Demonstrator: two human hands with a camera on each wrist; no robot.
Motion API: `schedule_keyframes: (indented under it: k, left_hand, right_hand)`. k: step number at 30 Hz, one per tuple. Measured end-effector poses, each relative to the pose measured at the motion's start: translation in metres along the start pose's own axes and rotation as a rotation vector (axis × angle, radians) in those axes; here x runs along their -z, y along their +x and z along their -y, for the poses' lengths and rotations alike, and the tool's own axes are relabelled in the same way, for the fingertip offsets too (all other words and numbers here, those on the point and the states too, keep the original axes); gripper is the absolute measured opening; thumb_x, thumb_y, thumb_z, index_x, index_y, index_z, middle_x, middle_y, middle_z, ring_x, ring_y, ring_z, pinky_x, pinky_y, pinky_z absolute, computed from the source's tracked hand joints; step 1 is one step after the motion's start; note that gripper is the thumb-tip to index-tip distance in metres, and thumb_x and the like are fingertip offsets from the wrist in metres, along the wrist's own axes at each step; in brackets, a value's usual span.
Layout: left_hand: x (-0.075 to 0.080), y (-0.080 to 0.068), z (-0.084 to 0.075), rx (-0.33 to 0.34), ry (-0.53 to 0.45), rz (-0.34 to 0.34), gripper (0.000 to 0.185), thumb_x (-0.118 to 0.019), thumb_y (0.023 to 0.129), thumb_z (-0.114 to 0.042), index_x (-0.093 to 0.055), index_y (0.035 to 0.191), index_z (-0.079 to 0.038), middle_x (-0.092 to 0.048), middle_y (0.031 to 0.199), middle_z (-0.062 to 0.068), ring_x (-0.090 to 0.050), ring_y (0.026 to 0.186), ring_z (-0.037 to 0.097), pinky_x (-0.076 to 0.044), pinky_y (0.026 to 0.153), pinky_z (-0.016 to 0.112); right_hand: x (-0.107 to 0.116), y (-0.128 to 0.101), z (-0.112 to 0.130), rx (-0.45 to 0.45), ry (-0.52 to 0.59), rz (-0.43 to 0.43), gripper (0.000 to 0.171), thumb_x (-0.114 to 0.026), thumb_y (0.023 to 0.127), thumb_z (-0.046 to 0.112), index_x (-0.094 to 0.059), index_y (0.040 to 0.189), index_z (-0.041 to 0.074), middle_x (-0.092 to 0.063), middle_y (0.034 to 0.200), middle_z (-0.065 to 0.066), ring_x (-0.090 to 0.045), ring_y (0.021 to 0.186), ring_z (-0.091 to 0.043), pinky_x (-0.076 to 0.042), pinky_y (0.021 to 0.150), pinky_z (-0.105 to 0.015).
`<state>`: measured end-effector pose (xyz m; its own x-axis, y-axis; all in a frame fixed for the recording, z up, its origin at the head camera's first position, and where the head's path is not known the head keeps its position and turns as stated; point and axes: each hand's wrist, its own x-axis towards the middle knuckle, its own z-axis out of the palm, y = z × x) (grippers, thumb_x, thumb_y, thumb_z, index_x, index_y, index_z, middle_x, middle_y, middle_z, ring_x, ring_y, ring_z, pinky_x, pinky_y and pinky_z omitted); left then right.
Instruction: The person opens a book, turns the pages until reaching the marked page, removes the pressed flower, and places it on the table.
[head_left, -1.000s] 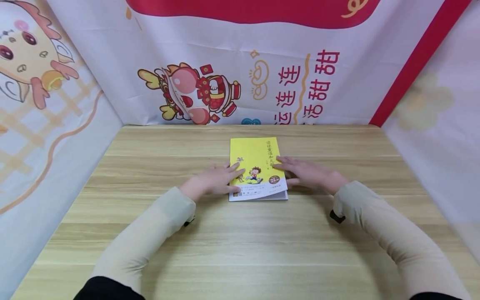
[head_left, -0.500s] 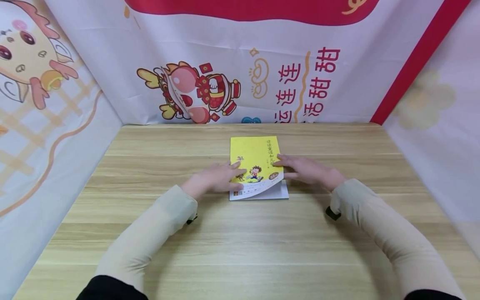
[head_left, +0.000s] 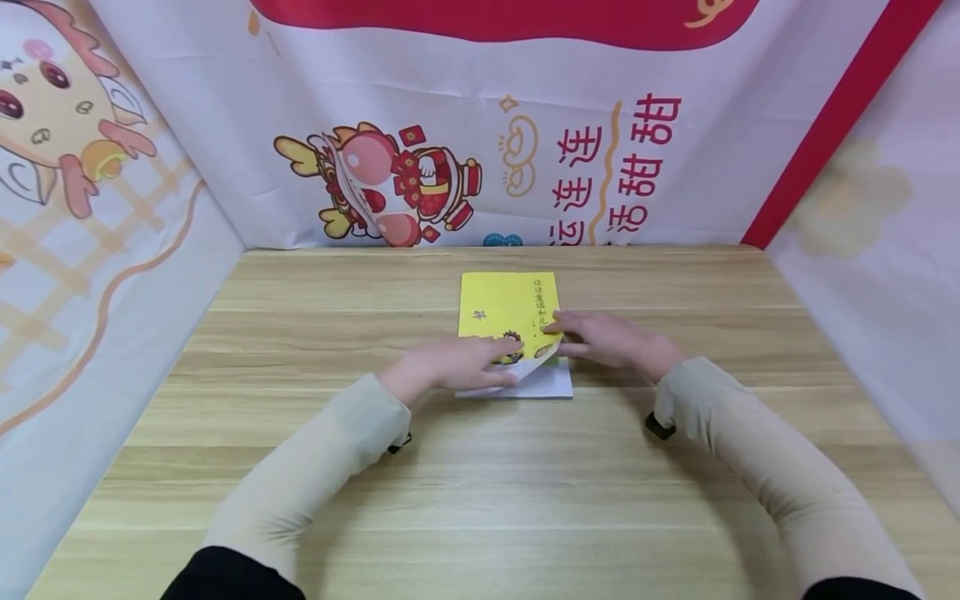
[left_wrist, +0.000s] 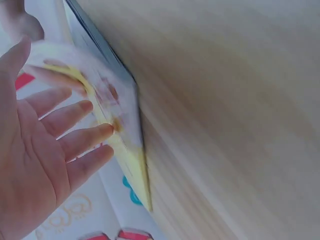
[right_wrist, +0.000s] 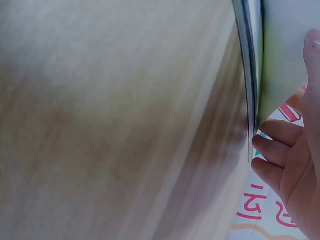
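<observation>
A thin yellow book (head_left: 510, 304) lies in the middle of the wooden table (head_left: 480, 483), spine to the left. My left hand (head_left: 480, 360) rests flat on the near left part of the cover, fingers straight; the left wrist view shows that hand (left_wrist: 55, 145) against the yellow cover (left_wrist: 125, 155). My right hand (head_left: 570, 333) pinches the cover's right edge and lifts it, so the near right corner curls up off a white page (head_left: 551, 383). In the right wrist view, the right hand (right_wrist: 292, 165) has fingers at the page edges (right_wrist: 250, 60), thumb over the cover.
Printed cloth banners with cartoon figures wall the table at the back (head_left: 480, 150), left (head_left: 90, 250) and right (head_left: 877, 233). Bare wood surrounds the book on all sides. Both forearms in beige sleeves reach in from the near edge.
The right hand has raised the cover's right edge, curling the near corner up and baring a white page. The left hand has slid a little right onto the cover.
</observation>
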<state>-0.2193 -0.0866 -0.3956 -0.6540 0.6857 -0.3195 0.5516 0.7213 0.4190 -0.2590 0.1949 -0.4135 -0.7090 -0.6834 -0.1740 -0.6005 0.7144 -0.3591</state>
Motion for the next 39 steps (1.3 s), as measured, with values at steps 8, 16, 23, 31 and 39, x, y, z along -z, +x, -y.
schedule_keyframes:
  k: [8, 16, 23, 31, 39]
  left_hand:
    - [-0.007, 0.017, -0.017, -0.070, 0.004, -0.041, 0.078, -0.065, 0.101, -0.042, -0.029, 0.163, -0.011, -0.037, 0.163, 0.007, -0.040, 0.146, 0.020, -0.032, 0.119, 0.036]
    - [-0.008, 0.016, -0.018, -0.077, -0.045, -0.035, 0.064, -0.054, 0.108, -0.030, -0.029, 0.163, -0.011, -0.041, 0.161, 0.007, -0.048, 0.138, 0.018, -0.037, 0.116, 0.036]
    - [-0.007, 0.013, -0.013, -0.048, -0.128, -0.045, 0.054, -0.042, 0.112, -0.028, -0.028, 0.164, -0.020, -0.038, 0.162, 0.006, -0.039, 0.147, 0.022, -0.030, 0.120, 0.038]
    - [-0.005, 0.009, -0.009, -0.014, -0.250, -0.057, 0.053, -0.038, 0.113, -0.026, -0.029, 0.163, -0.011, -0.040, 0.161, 0.011, -0.044, 0.142, 0.023, -0.034, 0.118, 0.040]
    - [-0.005, 0.008, -0.007, -0.036, -0.361, -0.107, 0.055, -0.036, 0.113, -0.026, -0.021, 0.166, -0.020, -0.034, 0.164, 0.006, -0.039, 0.145, 0.021, -0.030, 0.120, 0.041]
  right_hand:
    - [-0.002, 0.000, 0.002, -0.011, -0.001, 0.013, 0.057, -0.053, 0.105, 0.050, -0.052, 0.152, 0.018, -0.035, 0.163, -0.012, -0.034, 0.149, -0.033, -0.028, 0.120, -0.052]
    - [0.000, -0.007, 0.003, -0.065, 0.051, -0.005, 0.076, -0.055, 0.102, 0.057, -0.033, 0.162, 0.016, -0.036, 0.162, -0.014, -0.043, 0.142, -0.036, -0.035, 0.116, -0.053]
    - [0.004, -0.017, -0.003, -0.177, 0.095, -0.023, 0.090, -0.056, 0.100, 0.060, -0.021, 0.164, 0.007, -0.025, 0.166, -0.014, -0.031, 0.149, -0.037, -0.026, 0.120, -0.054]
    - [-0.002, -0.018, 0.011, -0.073, 0.019, 0.020, 0.082, -0.059, 0.100, 0.057, -0.033, 0.160, 0.007, -0.032, 0.164, -0.012, -0.031, 0.150, -0.033, -0.027, 0.120, -0.051]
    - [-0.015, -0.015, 0.028, -0.016, -0.073, 0.109, 0.099, -0.064, 0.091, 0.066, -0.024, 0.163, 0.011, -0.010, 0.170, -0.010, -0.013, 0.155, -0.034, -0.021, 0.122, -0.052]
